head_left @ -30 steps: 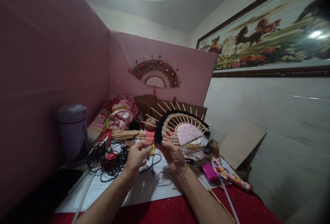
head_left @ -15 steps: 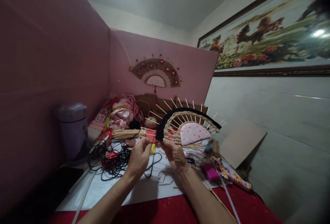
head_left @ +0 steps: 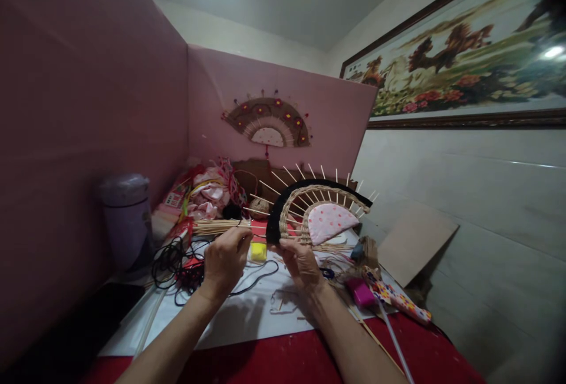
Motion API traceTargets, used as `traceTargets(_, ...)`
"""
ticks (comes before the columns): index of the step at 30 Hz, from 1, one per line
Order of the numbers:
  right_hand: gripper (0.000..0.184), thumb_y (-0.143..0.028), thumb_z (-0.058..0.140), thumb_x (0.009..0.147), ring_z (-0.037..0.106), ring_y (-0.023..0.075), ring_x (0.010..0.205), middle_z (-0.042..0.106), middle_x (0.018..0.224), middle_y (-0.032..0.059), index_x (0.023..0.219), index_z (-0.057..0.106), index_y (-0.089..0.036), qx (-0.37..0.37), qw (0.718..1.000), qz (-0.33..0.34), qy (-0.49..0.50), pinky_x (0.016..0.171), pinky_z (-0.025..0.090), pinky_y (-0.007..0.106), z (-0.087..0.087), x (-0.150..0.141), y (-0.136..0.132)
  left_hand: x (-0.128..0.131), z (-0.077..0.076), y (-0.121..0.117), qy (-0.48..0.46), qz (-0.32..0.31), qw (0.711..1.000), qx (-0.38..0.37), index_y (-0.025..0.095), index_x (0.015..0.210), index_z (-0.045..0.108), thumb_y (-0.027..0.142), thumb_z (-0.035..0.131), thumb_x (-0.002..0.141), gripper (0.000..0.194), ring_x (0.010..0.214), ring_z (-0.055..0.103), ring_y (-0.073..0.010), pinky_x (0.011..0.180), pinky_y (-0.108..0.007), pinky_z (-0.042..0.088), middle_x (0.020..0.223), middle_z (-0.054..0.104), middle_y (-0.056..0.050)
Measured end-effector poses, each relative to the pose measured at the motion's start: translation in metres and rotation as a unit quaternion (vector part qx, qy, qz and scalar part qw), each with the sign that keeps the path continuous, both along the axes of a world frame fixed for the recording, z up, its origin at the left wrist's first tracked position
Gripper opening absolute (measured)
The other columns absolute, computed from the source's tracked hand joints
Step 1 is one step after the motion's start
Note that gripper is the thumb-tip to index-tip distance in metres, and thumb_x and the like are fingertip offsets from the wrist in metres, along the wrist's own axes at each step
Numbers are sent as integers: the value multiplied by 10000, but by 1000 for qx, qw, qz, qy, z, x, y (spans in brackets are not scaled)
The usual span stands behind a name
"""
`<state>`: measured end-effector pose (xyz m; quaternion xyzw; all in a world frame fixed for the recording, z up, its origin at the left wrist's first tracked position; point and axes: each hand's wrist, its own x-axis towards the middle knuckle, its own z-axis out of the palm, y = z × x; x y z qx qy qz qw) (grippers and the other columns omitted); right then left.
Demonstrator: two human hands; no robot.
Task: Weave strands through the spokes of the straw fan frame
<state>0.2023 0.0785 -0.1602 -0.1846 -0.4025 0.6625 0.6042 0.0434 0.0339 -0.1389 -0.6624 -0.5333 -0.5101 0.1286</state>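
Note:
A half-round woven fan (head_left: 321, 207) is held up over the table, with thin sticks fanning outward, a black woven band, a tan cord band and a pink spotted centre. My right hand (head_left: 300, 263) grips its lower left edge, thumb up by the end of the black band. Just left of the fan, my left hand (head_left: 226, 257) is closed in a pinch on a black cord that runs towards the black band. More black cord (head_left: 177, 269) lies in a loose tangle on the white sheet to the left.
A finished fan (head_left: 267, 121) hangs on the pink board behind. Bundled sticks (head_left: 216, 227), pink fabric (head_left: 210, 195) and a yellow block (head_left: 259, 252) lie nearby. A lidded purple container (head_left: 126, 225) stands left; a magenta block (head_left: 360, 293) and a flower-patterned object (head_left: 400, 301) lie right.
My left hand has moved left, away from the fan's edge, drawing the black cord out. The yellow block shows more fully now. My right hand still holds the fan, which has tilted slightly.

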Motion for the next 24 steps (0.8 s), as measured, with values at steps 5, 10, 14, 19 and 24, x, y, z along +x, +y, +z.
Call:
traceTargets(5,68,-106,649,582,579,110,581,633,575,-17,574,620,-167,0,1000,-6,-1,556,487,210,3,3,0,-11,7,4,-47,-11,999,-25,198,740,660,285,553,778,144,734,594,-172,665,-260,405,781,664,-35)
traceTargets(10,147,-73,641,558,551,95,532,626,562,-38,663,636,-176,-6,999,-3,39,495,462,195,12,8,-2,-16,9,11,-246,-124,956,-102,166,695,675,401,592,722,250,589,525,-139,552,-240,383,615,599,-13)
traceTargets(14,199,-49,647,540,543,80,506,632,575,-45,696,630,-172,-29,996,12,79,463,445,177,15,11,-1,-16,12,12,-435,-214,853,-194,117,711,675,509,605,663,401,370,239,-54,377,-194,162,402,281,79)
traceTargets(19,157,-30,643,531,564,83,530,634,566,-38,604,596,-160,-62,992,17,112,452,441,162,14,13,3,-12,15,7,-462,-298,800,-239,108,762,671,486,650,634,400,393,165,-35,399,-187,94,444,234,93)
traceTargets(24,133,-41,638,536,570,82,537,650,588,-21,600,600,-152,-68,990,14,121,453,444,161,14,13,6,-11,10,11,-316,-229,900,-196,128,654,662,450,629,661,324,465,383,-86,448,-204,276,498,481,20)
